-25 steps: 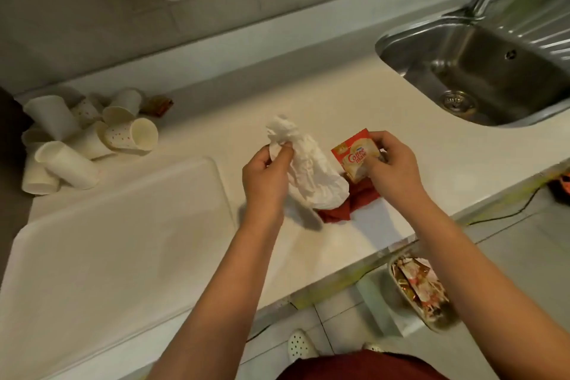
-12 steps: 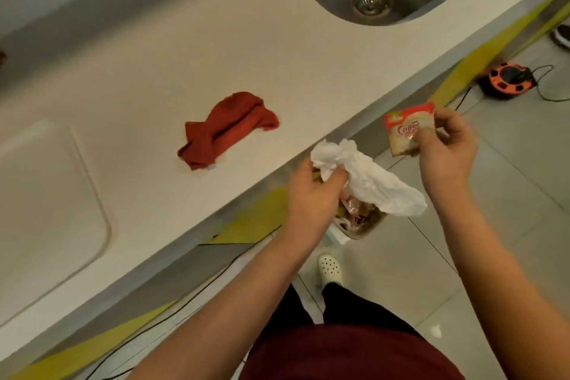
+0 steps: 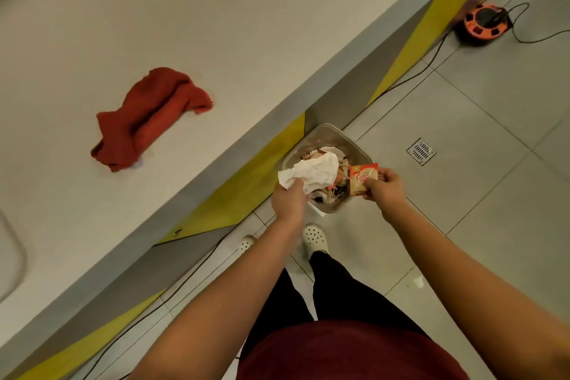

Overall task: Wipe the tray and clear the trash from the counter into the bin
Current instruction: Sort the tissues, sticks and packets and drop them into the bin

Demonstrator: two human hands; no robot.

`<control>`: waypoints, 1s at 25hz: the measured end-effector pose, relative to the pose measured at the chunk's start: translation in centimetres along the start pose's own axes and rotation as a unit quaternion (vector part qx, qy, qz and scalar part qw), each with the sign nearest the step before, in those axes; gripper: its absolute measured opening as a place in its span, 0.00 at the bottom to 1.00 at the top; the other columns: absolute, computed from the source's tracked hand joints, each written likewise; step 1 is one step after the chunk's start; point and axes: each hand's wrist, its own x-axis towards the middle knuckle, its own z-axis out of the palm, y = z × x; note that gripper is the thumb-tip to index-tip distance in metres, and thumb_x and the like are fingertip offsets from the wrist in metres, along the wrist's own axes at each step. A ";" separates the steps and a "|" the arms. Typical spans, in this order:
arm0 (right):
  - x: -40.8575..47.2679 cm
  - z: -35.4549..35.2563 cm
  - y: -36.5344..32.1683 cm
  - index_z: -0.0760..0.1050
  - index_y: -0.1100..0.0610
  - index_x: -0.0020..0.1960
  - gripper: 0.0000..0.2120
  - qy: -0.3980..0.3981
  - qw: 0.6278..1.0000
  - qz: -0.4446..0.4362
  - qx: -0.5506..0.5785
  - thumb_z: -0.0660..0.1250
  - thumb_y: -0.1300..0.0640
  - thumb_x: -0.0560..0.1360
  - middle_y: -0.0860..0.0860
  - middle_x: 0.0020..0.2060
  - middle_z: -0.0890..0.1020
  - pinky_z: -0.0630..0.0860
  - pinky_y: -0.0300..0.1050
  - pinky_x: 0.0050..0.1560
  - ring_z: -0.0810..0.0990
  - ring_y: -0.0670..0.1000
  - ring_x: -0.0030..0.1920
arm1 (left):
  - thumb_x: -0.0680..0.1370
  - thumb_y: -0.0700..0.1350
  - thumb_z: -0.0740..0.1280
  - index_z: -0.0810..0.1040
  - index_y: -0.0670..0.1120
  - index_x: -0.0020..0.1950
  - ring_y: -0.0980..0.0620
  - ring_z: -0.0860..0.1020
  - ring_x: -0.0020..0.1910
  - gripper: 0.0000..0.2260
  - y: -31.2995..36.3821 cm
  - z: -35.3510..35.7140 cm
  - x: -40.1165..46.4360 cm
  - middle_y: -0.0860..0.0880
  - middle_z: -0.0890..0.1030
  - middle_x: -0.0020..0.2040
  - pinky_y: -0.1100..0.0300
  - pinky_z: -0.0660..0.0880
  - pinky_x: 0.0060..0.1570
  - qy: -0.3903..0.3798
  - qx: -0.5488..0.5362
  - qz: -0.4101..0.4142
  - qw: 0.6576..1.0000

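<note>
The crumpled white tissue (image 3: 311, 175), clenched in the left hand (image 3: 289, 201), and the glossy creamer sachet (image 3: 363, 179), pinched in the fingers of the right hand (image 3: 385, 187), are now carried off the surface (image 3: 246, 40) and held directly over the translucent, square-shouldered bin (image 3: 324, 133), already littered with wrappers, so dropping seems imminent. The soft red cloth (image 3: 148, 117) is left bunched at ten o'clock from the bin, with the tray's rounded corner (image 3: 12, 259) at the far nine o'clock edge.

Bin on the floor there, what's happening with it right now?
A person stands at the counter, holding both hands over the bin, which already has trash in it. The left hand grips a crumpled white tissue; the right hand pinches a creamer sachet. Neither has been dropped yet. A red cloth lies on the counter.
</note>
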 end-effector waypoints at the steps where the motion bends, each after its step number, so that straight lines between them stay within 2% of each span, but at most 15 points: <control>1: 0.3 0.4 0.0 0.71 0.62 0.59 0.16 -0.004 1.000 0.001 -0.006 0.63 0.70 0.73 0.57 0.49 0.77 0.79 0.43 0.35 0.79 0.57 0.45 | 0.76 0.38 0.63 0.76 0.44 0.58 0.46 0.79 0.50 0.11 -0.3 0.5 0.8 0.45 0.80 0.54 0.52 0.80 0.50 0.005 0.022 -0.004 1.000; 3: 0.6 1.1 -0.4 0.72 0.60 0.56 0.14 -0.001 1.000 -0.010 -0.021 0.63 0.69 0.72 0.57 0.49 0.77 0.80 0.47 0.39 0.78 0.57 0.47 | 0.74 0.41 0.64 0.76 0.43 0.58 0.43 0.80 0.53 0.13 -0.8 1.5 2.4 0.43 0.81 0.55 0.48 0.78 0.54 0.014 0.066 -0.022 0.997; 5: 0.6 1.4 -1.1 0.72 0.58 0.52 0.11 0.002 0.999 -0.022 -0.026 0.64 0.69 0.72 0.54 0.46 0.76 0.80 0.49 0.43 0.77 0.55 0.46 | 0.73 0.42 0.64 0.77 0.42 0.58 0.41 0.79 0.54 0.14 -0.9 2.4 3.5 0.42 0.81 0.56 0.48 0.78 0.55 0.015 0.097 -0.027 0.995; 8: 0.8 2.0 -1.5 0.73 0.58 0.51 0.11 -0.005 0.999 -0.040 -0.012 0.64 0.68 0.72 0.52 0.42 0.77 0.80 0.49 0.46 0.79 0.56 0.48 | 0.75 0.42 0.64 0.77 0.42 0.60 0.41 0.79 0.55 0.14 -0.1 3.1 4.1 0.42 0.80 0.57 0.49 0.77 0.56 0.006 0.122 -0.010 0.992; 10: 0.9 2.3 -1.4 0.73 0.58 0.56 0.13 -0.017 0.998 -0.052 -0.023 0.67 0.65 0.72 0.51 0.43 0.77 0.79 0.49 0.50 0.80 0.56 0.51 | 0.76 0.44 0.64 0.76 0.42 0.61 0.43 0.78 0.57 0.14 0.7 2.9 3.6 0.44 0.80 0.56 0.51 0.76 0.57 -0.056 0.178 0.001 0.982; 13: 1.0 2.3 -1.1 0.68 0.58 0.67 0.25 -0.036 0.994 -0.044 -0.089 0.70 0.61 0.72 0.52 0.56 0.76 0.74 0.44 0.56 0.76 0.52 0.56 | 0.77 0.47 0.64 0.70 0.45 0.66 0.48 0.73 0.57 0.18 1.3 1.8 2.5 0.49 0.74 0.56 0.57 0.70 0.53 -0.168 0.278 -0.029 0.945; 15: 0.9 2.4 -0.7 0.70 0.59 0.65 0.21 -0.044 0.992 -0.037 -0.109 0.68 0.62 0.73 0.54 0.55 0.77 0.73 0.44 0.54 0.75 0.51 0.51 | 0.78 0.46 0.63 0.70 0.46 0.65 0.47 0.73 0.57 0.16 1.3 0.8 2.3 0.48 0.73 0.56 0.56 0.70 0.52 -0.190 0.324 -0.045 0.926; 17: 0.9 2.5 -0.3 0.72 0.61 0.62 0.16 -0.062 0.990 -0.038 -0.125 0.65 0.65 0.74 0.54 0.44 0.77 0.74 0.43 0.48 0.74 0.50 0.43 | 0.78 0.46 0.62 0.73 0.46 0.63 0.48 0.74 0.53 0.14 1.4 0.1 2.0 0.47 0.74 0.56 0.56 0.71 0.49 -0.194 0.335 -0.060 0.920; 19: 0.4 2.9 -0.2 0.73 0.61 0.60 0.14 -0.081 0.986 -0.053 -0.135 0.62 0.66 0.74 0.53 0.41 0.76 0.73 0.40 0.41 0.73 0.48 0.38 | 0.78 0.45 0.61 0.74 0.46 0.59 0.50 0.74 0.50 0.10 1.8 -0.3 1.6 0.48 0.74 0.53 0.57 0.71 0.46 -0.197 0.318 -0.066 0.925; 22: -0.9 3.4 -0.6 0.74 0.60 0.58 0.12 -0.087 0.984 -0.104 -0.115 0.60 0.64 0.76 0.55 0.46 0.78 0.73 0.41 0.42 0.75 0.50 0.41 | 0.79 0.43 0.61 0.75 0.46 0.60 0.52 0.74 0.45 0.11 3.0 -0.4 0.1 0.48 0.75 0.51 0.60 0.71 0.41 -0.198 0.298 -0.030 0.933; 25: -3.3 3.4 -3.0 0.74 0.55 0.55 0.12 -0.071 0.968 -0.227 -0.081 0.63 0.66 0.74 0.44 0.41 0.75 0.72 0.38 0.40 0.74 0.48 0.41 | 0.78 0.42 0.62 0.74 0.45 0.64 0.56 0.74 0.40 0.14 5.1 -0.5 -2.4 0.48 0.76 0.51 0.63 0.70 0.35 -0.213 0.267 0.038 0.939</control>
